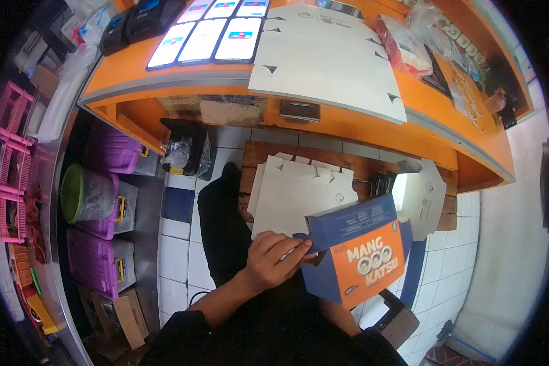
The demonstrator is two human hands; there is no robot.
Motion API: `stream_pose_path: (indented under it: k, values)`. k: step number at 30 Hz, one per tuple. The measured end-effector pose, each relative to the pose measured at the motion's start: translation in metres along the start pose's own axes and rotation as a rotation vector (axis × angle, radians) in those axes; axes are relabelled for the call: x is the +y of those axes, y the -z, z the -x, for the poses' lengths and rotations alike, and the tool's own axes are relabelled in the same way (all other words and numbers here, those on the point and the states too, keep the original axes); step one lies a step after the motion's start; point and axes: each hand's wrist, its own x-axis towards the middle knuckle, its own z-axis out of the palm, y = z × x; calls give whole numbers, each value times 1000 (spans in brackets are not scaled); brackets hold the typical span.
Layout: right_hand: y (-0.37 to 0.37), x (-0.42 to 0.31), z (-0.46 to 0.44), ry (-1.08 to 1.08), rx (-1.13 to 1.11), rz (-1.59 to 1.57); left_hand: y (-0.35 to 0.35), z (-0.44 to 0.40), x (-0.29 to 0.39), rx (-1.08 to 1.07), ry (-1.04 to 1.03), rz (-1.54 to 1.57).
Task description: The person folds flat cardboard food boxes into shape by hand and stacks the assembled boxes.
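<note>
A person's left hand [271, 258] pinches an end flap of a part-folded blue-and-orange "MANG KATSU" carton [372, 261], thumb and fingers closed on its edge above the lap; the right forearm [343, 318] runs behind the panel, concealing the right hand and its grip. The carton's contents cannot be seen. Just beyond, flat carton blanks [293, 198] overlap on a low wooden bench [287, 150], near an opened white-inside carton [426, 194] at its right end. White floor tiles [174, 261] give open room between the person and purple-lidded bins [91, 261] at left, contents unclear, beside a green-rimmed basket [72, 193]. Beyond, six lit phones [202, 38] and larger blanks [326, 61] lie on an orange counter [128, 68], the blanks reaching its grey front edge, a plastic-wrapped packet [404, 50] to their right.
</note>
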Motion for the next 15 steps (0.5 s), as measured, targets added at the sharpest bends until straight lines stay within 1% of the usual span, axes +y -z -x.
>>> stream_pose_path:
  k: [1, 3, 4, 6, 7, 9, 10, 12, 13, 15]
  values:
    - [-1, 1, -2, 26, 10, 23, -3, 2, 0, -2, -1, 0]
    - [-5, 4, -7, 71, 37, 61, -12, 7, 1, 13, 83, 142]
    - [-10, 7, -9, 98, 55, 81, -16, 8, 2, 10, 83, 144]
    - [-16, 9, -12, 133, 92, 106, -22, 10, 3, 71, 147, 228]
    - [-19, 10, -13, 148, 110, 110, -24, 11, 0, 70, 147, 230]
    - [-23, 11, -13, 166, 145, 102, -28, 13, -7, 57, 104, 101]
    - [-26, 13, -13, 172, 172, 93, -28, 14, -9, 56, 104, 101]
    - [-33, 15, -13, 181, 212, 75, -28, 14, -15, -25, 110, -21]
    - [-37, 18, -13, 178, 234, 65, -27, 16, -18, -27, 113, -20]
    - [-39, 14, -15, 173, 249, 63, -25, 17, -25, -99, 156, 53]
